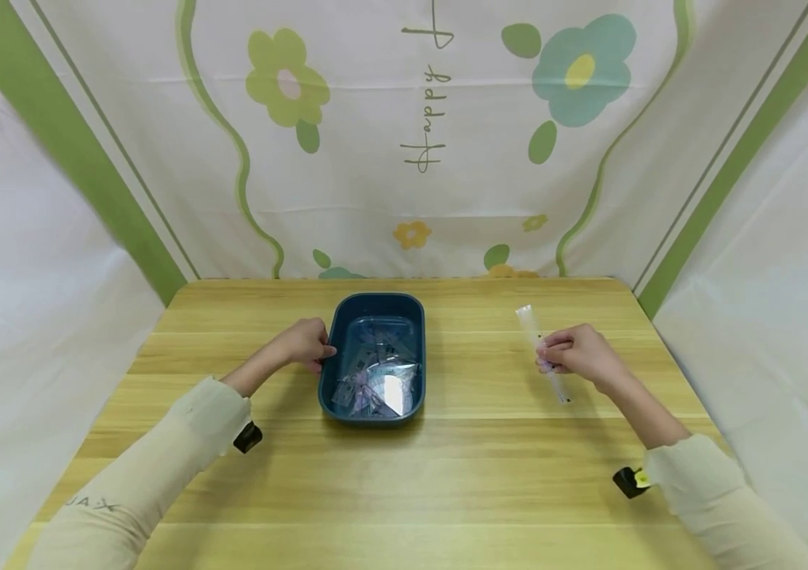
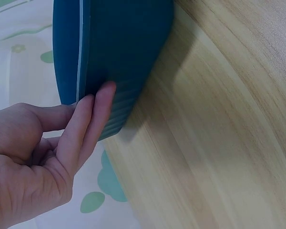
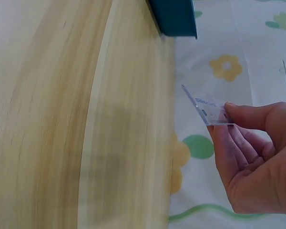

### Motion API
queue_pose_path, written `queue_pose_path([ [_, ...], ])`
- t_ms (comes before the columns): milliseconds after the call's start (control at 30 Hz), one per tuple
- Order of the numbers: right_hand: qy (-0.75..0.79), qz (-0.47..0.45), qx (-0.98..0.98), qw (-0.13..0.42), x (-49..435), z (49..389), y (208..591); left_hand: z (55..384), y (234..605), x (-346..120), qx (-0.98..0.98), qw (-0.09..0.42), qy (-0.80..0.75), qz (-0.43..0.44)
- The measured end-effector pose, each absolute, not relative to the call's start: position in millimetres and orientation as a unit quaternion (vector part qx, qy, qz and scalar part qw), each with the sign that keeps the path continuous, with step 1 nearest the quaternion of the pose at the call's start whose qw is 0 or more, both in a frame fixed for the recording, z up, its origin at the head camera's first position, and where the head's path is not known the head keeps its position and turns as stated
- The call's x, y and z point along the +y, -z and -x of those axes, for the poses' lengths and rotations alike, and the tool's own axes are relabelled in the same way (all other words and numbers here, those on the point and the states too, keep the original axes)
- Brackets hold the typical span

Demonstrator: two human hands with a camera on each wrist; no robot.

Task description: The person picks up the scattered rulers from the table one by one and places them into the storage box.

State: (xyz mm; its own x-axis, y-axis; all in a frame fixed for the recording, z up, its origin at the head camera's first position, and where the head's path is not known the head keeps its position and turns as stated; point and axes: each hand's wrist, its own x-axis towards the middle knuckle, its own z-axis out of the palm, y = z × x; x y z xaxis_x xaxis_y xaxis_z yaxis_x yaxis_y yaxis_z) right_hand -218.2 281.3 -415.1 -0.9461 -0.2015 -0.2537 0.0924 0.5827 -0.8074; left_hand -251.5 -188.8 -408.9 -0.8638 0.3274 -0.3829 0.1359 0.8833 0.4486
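Note:
A dark blue rectangular bin (image 1: 414,317) stands on the table, with several clear packets (image 1: 375,388) showing purple and white parts lying inside. At the bin's left side my left hand (image 1: 304,342) pinches the rim, thumb inside and fingers along the ribbed outer wall (image 2: 128,43) in the left wrist view. Off to the right, my right hand (image 1: 582,356) pinches a long, narrow clear plastic strip (image 1: 528,321) between thumb and fingers, above the table. Small dark print shows on this strip (image 3: 207,107) in the right wrist view; its exact kind cannot be told.
The wood-grain table (image 1: 404,491) ends at a white flowered cloth (image 1: 390,95) hanging behind it. White cloth also hangs on both sides. A small black device (image 1: 249,437) sits at the left cuff, another black device (image 1: 630,481) at the right cuff.

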Motion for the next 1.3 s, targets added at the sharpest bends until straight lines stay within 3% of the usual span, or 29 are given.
queue_pose_path([
  [1300,0.495,0.131,0.837,0.192,128.9,237.0,398.9,251.8,407.8,-188.4,0.944,0.229,-0.207,-0.119],
])
